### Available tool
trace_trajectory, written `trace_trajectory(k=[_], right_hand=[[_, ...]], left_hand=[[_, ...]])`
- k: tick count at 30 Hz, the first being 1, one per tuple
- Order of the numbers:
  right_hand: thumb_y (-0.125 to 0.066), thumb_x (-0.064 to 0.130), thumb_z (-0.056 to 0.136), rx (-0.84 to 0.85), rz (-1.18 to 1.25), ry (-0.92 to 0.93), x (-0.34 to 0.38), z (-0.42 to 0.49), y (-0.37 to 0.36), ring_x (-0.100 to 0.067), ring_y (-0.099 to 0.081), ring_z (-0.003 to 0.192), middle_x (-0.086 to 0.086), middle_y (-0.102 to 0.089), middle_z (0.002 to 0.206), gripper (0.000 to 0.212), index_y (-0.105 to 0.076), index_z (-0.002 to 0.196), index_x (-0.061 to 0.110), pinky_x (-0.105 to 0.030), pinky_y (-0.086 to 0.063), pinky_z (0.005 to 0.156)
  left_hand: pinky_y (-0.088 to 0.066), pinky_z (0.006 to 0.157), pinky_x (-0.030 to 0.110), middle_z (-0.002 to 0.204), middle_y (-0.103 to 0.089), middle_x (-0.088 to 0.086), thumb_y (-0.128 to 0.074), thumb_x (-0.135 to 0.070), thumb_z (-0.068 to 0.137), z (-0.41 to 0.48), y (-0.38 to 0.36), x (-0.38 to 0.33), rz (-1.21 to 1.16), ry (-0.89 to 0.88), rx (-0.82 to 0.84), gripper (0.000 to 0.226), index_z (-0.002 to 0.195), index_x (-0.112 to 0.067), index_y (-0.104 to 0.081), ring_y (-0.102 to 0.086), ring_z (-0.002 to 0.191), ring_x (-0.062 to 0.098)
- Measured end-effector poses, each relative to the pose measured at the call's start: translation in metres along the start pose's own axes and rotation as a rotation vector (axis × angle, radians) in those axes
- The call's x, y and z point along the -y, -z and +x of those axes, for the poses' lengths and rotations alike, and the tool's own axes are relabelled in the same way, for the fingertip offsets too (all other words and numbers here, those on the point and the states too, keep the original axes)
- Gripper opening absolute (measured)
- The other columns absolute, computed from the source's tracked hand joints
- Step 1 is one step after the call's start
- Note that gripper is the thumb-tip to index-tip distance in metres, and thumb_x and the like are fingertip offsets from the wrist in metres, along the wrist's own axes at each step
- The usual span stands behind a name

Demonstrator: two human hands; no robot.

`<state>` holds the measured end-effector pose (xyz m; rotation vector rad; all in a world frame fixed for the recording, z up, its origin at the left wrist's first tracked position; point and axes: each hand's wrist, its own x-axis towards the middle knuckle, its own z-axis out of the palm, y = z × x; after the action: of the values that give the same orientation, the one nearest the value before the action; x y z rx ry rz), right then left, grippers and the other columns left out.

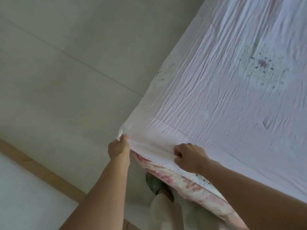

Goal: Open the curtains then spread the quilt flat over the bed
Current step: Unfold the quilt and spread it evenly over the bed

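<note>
White, crinkled cotton quilt (224, 80) with a faint purple flower print lies spread over the bed (191, 185), whose pink-and-cream floral side shows directly below both grips. Left grip (118, 146) is closed round the quilt's very corner. Right grip (188, 157) pinches a fold of the hem just beside it, along the near edge. Beneath the grips, a grey-green slipper (153, 182) stands on pale grey floor tiles (58, 72).
</note>
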<state>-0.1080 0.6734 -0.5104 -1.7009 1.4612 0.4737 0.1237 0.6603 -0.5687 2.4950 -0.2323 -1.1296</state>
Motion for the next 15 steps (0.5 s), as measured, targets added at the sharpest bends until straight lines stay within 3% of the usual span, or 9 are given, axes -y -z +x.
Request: trace_trajectory(k=[4,7,9,12,14,15], right_hand=[[-0.049,0.024,0.083,0.127,0.038,-0.025,0.005,0.001,-0.004,-0.013,-0.053,0.070,0.009,-0.056,0.080,0.006,-0.050,0.084,0.030,-0.024,-0.034,0.055],[-0.050,0.026,0.081,0.206,0.069,-0.023,0.011,-0.001,-0.003,-0.014,-0.055,0.081,0.011,-0.056,0.091,0.015,-0.051,0.093,0.036,-0.025,-0.039,0.064],[-0.050,0.026,0.084,0.214,0.081,-0.017,0.013,0.001,0.002,-0.014,-0.058,0.086,0.010,-0.059,0.096,0.013,-0.055,0.092,0.035,-0.028,-0.046,0.074],[-0.047,0.021,0.091,0.151,0.120,-0.046,0.022,0.005,0.010,-0.019,-0.062,0.083,0.002,-0.064,0.093,0.014,-0.060,0.091,0.025,-0.031,-0.052,0.077],[-0.045,0.016,0.092,0.098,0.188,-0.076,0.029,0.004,0.017,-0.022,-0.065,0.082,-0.005,-0.067,0.092,0.019,-0.064,0.094,0.014,-0.033,-0.054,0.075],[-0.044,0.015,0.093,0.078,0.232,-0.086,0.030,0.002,0.021,-0.024,-0.066,0.082,-0.007,-0.068,0.092,0.021,-0.064,0.094,0.010,-0.034,-0.055,0.075]], left_hand=[[-0.047,0.066,0.040,0.103,-0.068,0.029,-0.066,-0.032,0.085,0.006,-0.001,-0.003,0.076,0.082,0.120,0.038,0.089,0.006,-0.062,-0.066,0.086,0.040],[-0.054,0.078,0.041,0.109,-0.067,0.026,-0.073,-0.021,0.079,0.007,0.008,-0.013,0.200,0.096,0.147,0.044,0.109,0.009,-0.062,-0.066,0.099,0.039],[-0.049,0.083,0.037,0.120,-0.061,0.023,-0.072,-0.013,0.077,0.006,0.016,-0.022,0.375,-0.049,0.093,0.051,0.122,0.004,-0.054,-0.061,0.109,0.038],[-0.043,0.099,0.037,0.130,-0.054,0.015,-0.065,-0.014,0.083,-0.007,0.019,-0.039,0.407,-0.549,0.080,0.047,0.129,-0.012,-0.055,-0.053,0.119,0.033],[-0.037,0.104,0.029,0.139,-0.052,0.005,-0.060,-0.022,0.089,-0.026,0.012,-0.050,0.428,-0.734,0.310,0.044,0.133,-0.020,-0.056,-0.049,0.127,0.023],[-0.034,0.102,0.024,0.142,-0.050,0.001,-0.057,-0.027,0.091,-0.037,0.008,-0.055,0.491,-0.720,0.452,0.043,0.133,-0.022,-0.056,-0.048,0.128,0.019]])
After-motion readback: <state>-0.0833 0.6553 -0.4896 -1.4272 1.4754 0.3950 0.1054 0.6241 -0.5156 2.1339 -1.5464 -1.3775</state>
